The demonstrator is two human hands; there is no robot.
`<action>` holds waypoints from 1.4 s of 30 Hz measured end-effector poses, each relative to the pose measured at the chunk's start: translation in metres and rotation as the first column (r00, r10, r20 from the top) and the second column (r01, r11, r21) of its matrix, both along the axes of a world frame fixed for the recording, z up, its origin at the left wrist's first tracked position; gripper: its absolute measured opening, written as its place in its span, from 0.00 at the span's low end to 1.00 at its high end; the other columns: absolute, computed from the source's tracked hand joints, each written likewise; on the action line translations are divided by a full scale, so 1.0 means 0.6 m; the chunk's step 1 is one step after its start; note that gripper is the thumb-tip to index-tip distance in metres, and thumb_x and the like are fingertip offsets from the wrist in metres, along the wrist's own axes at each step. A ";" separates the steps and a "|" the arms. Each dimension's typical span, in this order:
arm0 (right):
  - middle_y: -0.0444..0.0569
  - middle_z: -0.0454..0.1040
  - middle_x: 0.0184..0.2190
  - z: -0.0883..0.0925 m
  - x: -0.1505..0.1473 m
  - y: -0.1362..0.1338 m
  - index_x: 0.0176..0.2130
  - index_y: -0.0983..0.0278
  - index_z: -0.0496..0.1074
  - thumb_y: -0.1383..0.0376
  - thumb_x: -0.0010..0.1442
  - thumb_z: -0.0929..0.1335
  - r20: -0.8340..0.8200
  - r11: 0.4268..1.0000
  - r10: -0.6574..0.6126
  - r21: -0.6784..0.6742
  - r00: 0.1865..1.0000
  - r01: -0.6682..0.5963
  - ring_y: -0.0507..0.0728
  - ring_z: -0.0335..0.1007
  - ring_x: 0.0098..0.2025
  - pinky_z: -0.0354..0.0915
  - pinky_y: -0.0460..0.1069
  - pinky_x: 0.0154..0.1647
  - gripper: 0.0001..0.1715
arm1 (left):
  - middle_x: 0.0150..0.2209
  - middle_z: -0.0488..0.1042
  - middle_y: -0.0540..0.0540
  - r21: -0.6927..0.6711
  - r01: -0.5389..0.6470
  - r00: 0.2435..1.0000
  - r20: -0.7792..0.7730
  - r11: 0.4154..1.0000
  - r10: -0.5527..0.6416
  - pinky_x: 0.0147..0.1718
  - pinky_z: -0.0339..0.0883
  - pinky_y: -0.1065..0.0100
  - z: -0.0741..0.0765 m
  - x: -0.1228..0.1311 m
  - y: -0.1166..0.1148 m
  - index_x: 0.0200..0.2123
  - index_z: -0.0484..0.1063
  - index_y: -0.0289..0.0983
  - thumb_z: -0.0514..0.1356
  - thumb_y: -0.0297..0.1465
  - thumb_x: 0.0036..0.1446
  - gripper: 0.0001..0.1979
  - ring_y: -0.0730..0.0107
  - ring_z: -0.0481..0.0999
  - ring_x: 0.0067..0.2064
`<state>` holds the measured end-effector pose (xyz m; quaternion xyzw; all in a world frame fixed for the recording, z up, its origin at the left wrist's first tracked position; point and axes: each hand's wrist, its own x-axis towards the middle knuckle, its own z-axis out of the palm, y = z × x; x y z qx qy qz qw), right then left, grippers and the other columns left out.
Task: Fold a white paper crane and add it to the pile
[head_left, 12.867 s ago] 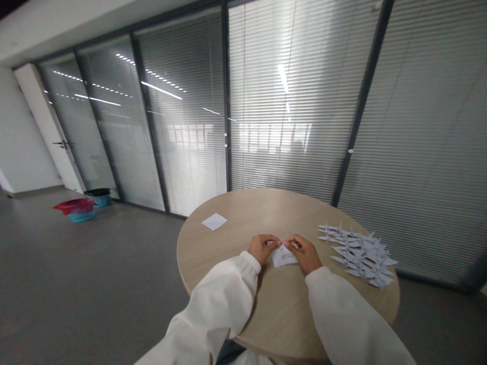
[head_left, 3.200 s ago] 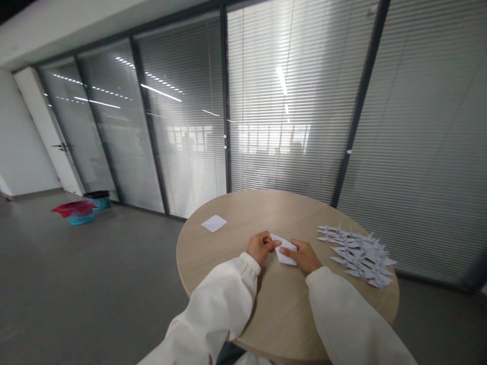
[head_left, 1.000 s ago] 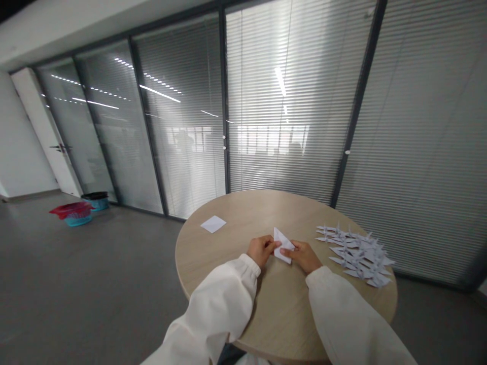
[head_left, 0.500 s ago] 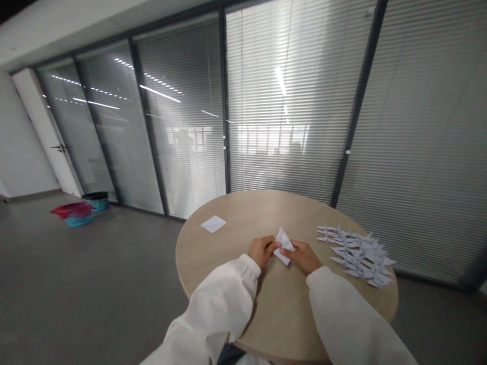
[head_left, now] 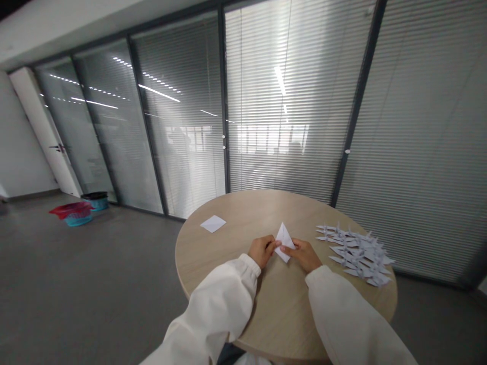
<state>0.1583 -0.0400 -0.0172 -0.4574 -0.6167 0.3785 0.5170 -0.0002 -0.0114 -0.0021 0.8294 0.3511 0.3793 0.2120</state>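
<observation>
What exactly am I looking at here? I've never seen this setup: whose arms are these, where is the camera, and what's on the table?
There's no machine here. These are a person's two bare hands, filmed by one camera worn on their head, looking forward and down. The left hand and right hand, in white sleeves, together pinch a folded white paper, its point upward. On the round wooden table lie a flat white paper square, ahead and to the left, and a heap of origami cranes, to the right.
</observation>
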 end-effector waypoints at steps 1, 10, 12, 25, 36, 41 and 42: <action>0.51 0.74 0.29 0.001 0.000 -0.001 0.34 0.69 0.71 0.54 0.41 0.69 0.003 1.000 0.007 0.000 1.000 -0.007 0.58 0.68 0.31 0.63 0.48 0.31 0.24 | 0.15 0.59 0.54 0.017 0.002 1.000 -0.005 1.000 -0.002 0.21 0.51 0.76 0.001 0.000 0.000 0.17 0.62 0.34 0.46 0.41 0.53 0.20 0.79 0.59 0.20; 0.51 0.74 0.30 0.003 0.002 -0.001 0.35 0.69 0.71 0.52 0.40 0.68 -0.011 1.000 -0.002 -0.015 1.000 0.002 0.60 0.69 0.34 0.64 0.50 0.33 0.27 | 0.15 0.59 0.54 -0.034 0.009 1.000 -0.013 0.999 -0.009 0.21 0.50 0.76 -0.004 0.002 0.003 0.19 0.62 0.34 0.43 0.43 0.54 0.22 0.79 0.59 0.20; 0.51 0.74 0.31 0.001 0.002 0.001 0.36 0.69 0.71 0.51 0.40 0.68 -0.039 1.000 0.002 -0.013 0.999 -0.002 0.61 0.69 0.34 0.64 0.50 0.34 0.28 | 0.16 0.59 0.54 -0.016 0.000 0.999 -0.035 1.000 0.000 0.21 0.50 0.76 -0.005 0.002 0.004 0.20 0.63 0.34 0.42 0.43 0.54 0.22 0.78 0.59 0.20; 0.50 0.74 0.29 0.003 -0.002 -0.001 0.33 0.69 0.71 0.51 0.40 0.68 -0.126 0.998 0.021 -0.051 0.992 -0.028 0.60 0.69 0.33 0.64 0.51 0.36 0.26 | 0.19 0.63 0.51 0.105 -0.149 0.981 -0.107 0.983 0.160 0.23 0.51 0.74 0.001 0.000 0.003 0.20 0.60 0.36 0.42 0.39 0.55 0.19 0.75 0.62 0.23; 0.49 0.74 0.25 0.017 -0.003 -0.009 0.25 0.66 0.71 0.47 0.42 0.65 -0.041 0.994 -0.106 0.032 0.994 0.107 0.59 0.68 0.30 0.63 0.50 0.33 0.24 | 0.19 0.63 0.51 0.017 -0.114 0.993 -0.019 0.993 0.114 0.24 0.53 0.74 -0.004 0.001 0.010 0.21 0.62 0.36 0.42 0.40 0.55 0.19 0.75 0.62 0.23; 0.46 0.73 0.23 0.015 0.002 -0.008 0.24 0.66 0.71 0.51 0.46 0.65 -0.010 0.991 -0.105 0.084 0.994 0.106 0.57 0.68 0.28 0.62 0.48 0.31 0.20 | 0.19 0.62 0.52 -0.031 -0.065 0.997 0.028 0.997 0.066 0.24 0.53 0.74 -0.006 0.001 0.009 0.23 0.63 0.36 0.43 0.41 0.54 0.19 0.76 0.61 0.23; 0.46 0.73 0.23 0.013 0.002 -0.007 0.24 0.66 0.71 0.51 0.46 0.65 -0.022 0.992 -0.098 0.075 0.995 0.099 0.56 0.68 0.28 0.62 0.48 0.31 0.20 | 0.20 0.63 0.53 -0.045 -0.044 0.998 0.046 0.998 0.046 0.24 0.54 0.74 -0.007 0.001 0.009 0.25 0.64 0.35 0.44 0.41 0.54 0.18 0.76 0.61 0.23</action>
